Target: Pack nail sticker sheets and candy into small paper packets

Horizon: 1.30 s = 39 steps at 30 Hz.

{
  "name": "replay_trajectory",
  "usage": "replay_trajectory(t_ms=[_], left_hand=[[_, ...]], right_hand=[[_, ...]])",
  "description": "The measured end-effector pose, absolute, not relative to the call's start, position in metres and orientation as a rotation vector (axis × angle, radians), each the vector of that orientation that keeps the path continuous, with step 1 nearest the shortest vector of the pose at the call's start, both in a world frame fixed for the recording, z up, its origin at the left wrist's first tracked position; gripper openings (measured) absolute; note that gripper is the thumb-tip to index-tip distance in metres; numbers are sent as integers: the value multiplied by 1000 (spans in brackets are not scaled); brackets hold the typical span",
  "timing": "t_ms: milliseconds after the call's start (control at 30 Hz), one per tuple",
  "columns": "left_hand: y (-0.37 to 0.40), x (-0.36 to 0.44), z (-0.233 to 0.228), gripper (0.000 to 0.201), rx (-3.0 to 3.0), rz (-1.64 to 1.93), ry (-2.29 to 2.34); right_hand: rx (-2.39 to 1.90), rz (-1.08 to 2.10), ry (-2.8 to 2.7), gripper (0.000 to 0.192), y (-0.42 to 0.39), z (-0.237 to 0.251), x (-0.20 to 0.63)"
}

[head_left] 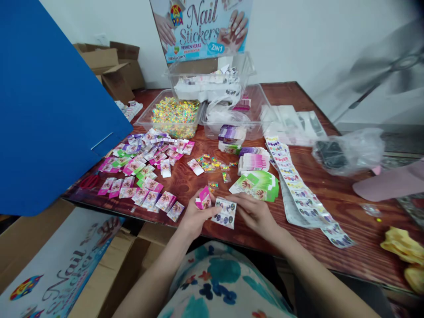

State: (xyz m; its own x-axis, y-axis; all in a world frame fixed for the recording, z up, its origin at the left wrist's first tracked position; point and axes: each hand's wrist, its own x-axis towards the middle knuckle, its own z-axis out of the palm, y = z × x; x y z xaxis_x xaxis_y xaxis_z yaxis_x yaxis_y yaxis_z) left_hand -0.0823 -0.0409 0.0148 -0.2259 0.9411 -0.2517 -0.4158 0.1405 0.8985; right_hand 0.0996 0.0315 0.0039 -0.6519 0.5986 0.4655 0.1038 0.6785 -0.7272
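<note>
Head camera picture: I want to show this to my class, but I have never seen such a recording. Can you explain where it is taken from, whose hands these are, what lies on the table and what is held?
There is no machine here. The one picture comes from a camera worn on a person's head, looking forward and down, so the two bare arms reaching in from the bottom are that person's own.

The left hand holds a small pink packet. The right hand holds a small sheet of nail stickers beside it.

On the wooden table lie many small pink and green packets on the left, a fanned green stack, and a long strip of sticker sheets on the right. Further back stand clear plastic tubs; one holds glittery bits. A "Nail Stickers" display card stands behind, and a blue board fills the left.
</note>
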Motion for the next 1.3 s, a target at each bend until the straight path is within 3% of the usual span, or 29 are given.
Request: replay_trajectory(t_ms=[100,267,467,600,767,833,933,1033,1167,1300], left_hand=[[-43,-82,10,33,629,1450,1230],[-42,-81,9,30,682,1474,1340],[-44,-77,11,33,532,1352,1325],[-46,-81,13,40,296,1259,1231],[-54,-91,11,32,242,1214,1128],[-59,-93,8,32,276,1221,1132],[-67,-93,1,36,377,1296,1202],[-70,-92,-7,35,495,1402,1370],[-65,-90,-22,24,787,1376,1596],[-56,-89,-37,18,1033,1266,1765]], right_hand=[[-694,1142,-1998,28,30,6,96],[-716,1551,-1906,36,20,11,95],[-744,1131,-1980,27,12,-2,89],[-451,964,-2203,33,12,-8,95],[-346,799,-2363,45,5,-15,99],[-344,799,-2351,43,5,-13,97],[-261,1067,-2348,36,14,-6,91],[-444,1222,-2271,27,35,-7,75],[-990,839,-2286,26,63,-28,37],[-1000,804,-2363,21,75,-44,16]])
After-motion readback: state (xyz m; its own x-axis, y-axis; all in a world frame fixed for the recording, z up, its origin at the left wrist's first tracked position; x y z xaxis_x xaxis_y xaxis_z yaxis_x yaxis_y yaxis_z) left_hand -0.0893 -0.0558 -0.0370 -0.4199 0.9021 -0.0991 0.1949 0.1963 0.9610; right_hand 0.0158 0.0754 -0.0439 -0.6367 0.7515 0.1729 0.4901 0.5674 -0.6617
